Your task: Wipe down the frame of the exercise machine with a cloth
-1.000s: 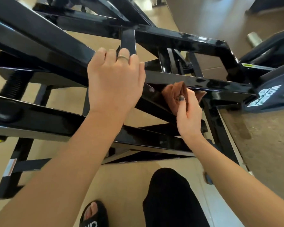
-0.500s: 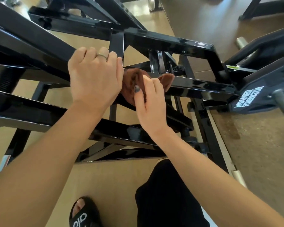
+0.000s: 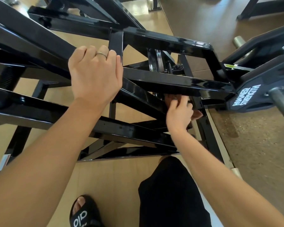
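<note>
The exercise machine's glossy black frame (image 3: 179, 82) crosses the view in several square bars. My left hand (image 3: 95, 76), a ring on one finger, grips a slanted upper bar with the fingers curled over its far edge. My right hand (image 3: 179, 112) reaches under the horizontal middle bar and holds a brown cloth (image 3: 171, 98) against a lower part of the frame. Most of the cloth is hidden by the bar and my fingers; a corner shows to the right of my hand.
A dark weight plate (image 3: 259, 94) with white lettering sits on a steel peg (image 3: 282, 102) at the right. Tan floor lies under the frame, darker speckled flooring to the right. My black-clad leg (image 3: 172, 194) and a black sandal (image 3: 84, 213) are below.
My right hand has carried the cloth from the top of the middle bar, beside my left hand, down and rightward beneath that bar. My left hand keeps its grip.
</note>
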{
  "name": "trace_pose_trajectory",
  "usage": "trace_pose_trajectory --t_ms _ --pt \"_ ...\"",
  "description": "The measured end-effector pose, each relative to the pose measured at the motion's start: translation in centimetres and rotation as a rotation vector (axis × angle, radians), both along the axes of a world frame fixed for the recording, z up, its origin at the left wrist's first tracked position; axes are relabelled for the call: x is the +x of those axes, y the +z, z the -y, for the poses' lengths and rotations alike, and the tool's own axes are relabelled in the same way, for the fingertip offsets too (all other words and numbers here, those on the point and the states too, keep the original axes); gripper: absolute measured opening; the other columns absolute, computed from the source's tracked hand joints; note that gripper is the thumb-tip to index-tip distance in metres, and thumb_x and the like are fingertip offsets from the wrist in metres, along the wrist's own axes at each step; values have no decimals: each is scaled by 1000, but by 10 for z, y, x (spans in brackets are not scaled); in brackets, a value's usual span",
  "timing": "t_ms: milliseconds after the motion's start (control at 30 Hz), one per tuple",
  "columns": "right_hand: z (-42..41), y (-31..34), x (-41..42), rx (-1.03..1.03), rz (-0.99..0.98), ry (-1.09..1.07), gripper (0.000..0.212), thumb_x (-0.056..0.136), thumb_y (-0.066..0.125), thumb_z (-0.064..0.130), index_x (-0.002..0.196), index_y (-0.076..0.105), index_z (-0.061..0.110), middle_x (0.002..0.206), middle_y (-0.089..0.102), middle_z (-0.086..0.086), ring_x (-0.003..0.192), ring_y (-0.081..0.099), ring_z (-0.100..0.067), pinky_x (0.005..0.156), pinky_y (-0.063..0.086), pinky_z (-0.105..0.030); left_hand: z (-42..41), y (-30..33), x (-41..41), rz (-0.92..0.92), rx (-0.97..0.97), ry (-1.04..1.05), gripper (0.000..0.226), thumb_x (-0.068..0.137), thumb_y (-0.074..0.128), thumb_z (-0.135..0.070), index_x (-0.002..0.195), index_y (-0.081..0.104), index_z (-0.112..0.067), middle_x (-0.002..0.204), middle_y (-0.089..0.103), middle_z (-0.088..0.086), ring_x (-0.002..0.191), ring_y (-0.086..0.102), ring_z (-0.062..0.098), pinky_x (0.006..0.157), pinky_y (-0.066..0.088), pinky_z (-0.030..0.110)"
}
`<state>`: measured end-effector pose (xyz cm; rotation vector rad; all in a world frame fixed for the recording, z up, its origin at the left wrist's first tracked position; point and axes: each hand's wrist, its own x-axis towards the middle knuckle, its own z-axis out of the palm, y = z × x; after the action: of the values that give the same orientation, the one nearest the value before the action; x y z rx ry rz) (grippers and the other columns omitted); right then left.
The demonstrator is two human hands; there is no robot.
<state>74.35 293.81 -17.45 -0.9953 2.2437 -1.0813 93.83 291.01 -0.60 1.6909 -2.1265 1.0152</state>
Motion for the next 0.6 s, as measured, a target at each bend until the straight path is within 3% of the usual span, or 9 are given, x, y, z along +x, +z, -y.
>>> trace_pose_trajectory --t_ms 100,233,300,367,467,600 --pt "-15 25 43 -166 -20 -7 23 106 43 37 121 51 22 115 49 -4 105 48 -23 91 45 -41 2 -3 1 14 -41 -2 56 112 20 -33 94 64 -4 88 64 15 86 60 37 84 38 46" --pt "-33 40 76 -426 -76 129 24 100 39 48 117 46 34 104 41 13 91 39 -2 83 41 -16 3 -5 3 41 -91 0 55 112 20 -32 90 62 -5 82 60 13 81 57 35 80 37 46" --pt "-33 32 64 -439 -74 227 30 98 38 46 122 49 33 106 40 16 93 41 -2 84 43 -19 4 -7 2 50 -103 -1 54 112 20 -32 89 61 -6 80 56 11 79 56 34 79 36 46" --pt "-32 6 29 -316 -51 206 33 100 41 40 128 52 27 115 48 9 106 49 -8 92 48 -31 5 -7 3 53 -113 -11 53 112 20 -32 87 60 -7 77 51 9 77 55 32 79 35 44" --pt "-29 -37 -35 71 -37 9 38 107 39 36 140 48 18 133 53 -16 122 54 -38 103 48 -53 6 -8 4 53 -131 -25 52 112 21 -31 86 61 -8 76 51 8 76 55 31 78 35 44" --pt "-3 -35 -53 345 82 -45 45 109 32 40 149 36 19 145 42 -26 131 43 -48 108 38 -58 7 -9 5 77 -172 -38 51 112 25 -30 87 63 -8 78 59 9 77 57 31 79 33 41"
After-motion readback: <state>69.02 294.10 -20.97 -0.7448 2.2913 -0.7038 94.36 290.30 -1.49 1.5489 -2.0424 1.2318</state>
